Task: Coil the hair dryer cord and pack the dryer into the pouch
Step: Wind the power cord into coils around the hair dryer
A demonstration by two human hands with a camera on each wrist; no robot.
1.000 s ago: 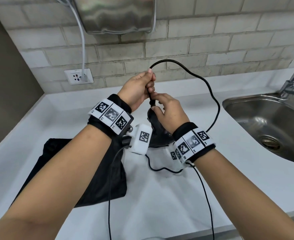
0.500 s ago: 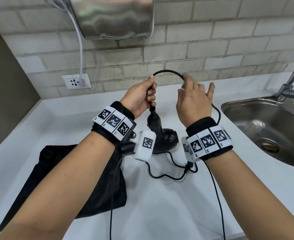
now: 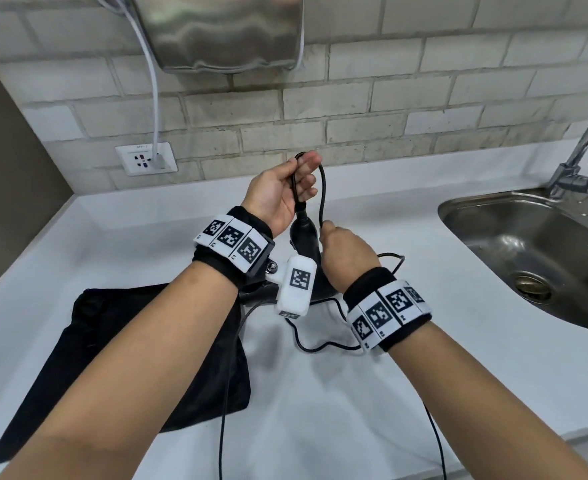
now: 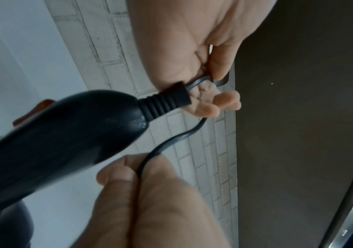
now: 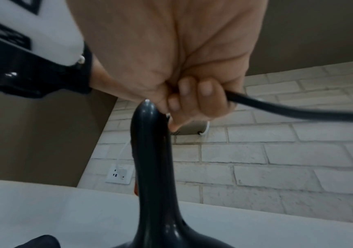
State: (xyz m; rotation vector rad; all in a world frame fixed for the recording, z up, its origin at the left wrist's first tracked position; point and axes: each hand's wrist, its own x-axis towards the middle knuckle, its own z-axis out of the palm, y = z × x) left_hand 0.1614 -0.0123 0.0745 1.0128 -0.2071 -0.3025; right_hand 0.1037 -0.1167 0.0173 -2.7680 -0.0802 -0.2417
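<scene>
The black hair dryer (image 3: 303,237) stands on the white counter with its handle pointing up. My left hand (image 3: 297,181) pinches the cord (image 3: 323,188) just above the ribbed strain relief (image 4: 165,100). From there the cord makes a narrow loop and runs down into my right hand (image 3: 346,249), which grips it in a fist beside the handle (image 5: 152,159). Slack cord (image 3: 320,346) trails over the counter below my right wrist. The black pouch (image 3: 130,341) lies flat at the left, partly hidden under my left forearm. The dryer's body is hidden behind my wrists.
A steel sink (image 3: 528,258) with a faucet (image 3: 587,150) takes up the right side. On the brick wall are a socket (image 3: 145,162) with a white plug and a metal hand dryer (image 3: 216,29). Thin cables from the wrist cameras hang over the counter's front edge.
My right hand has come down from the top of the cord loop to beside the dryer handle, drawing the loop narrow. My left hand has kept its hold near the strain relief.
</scene>
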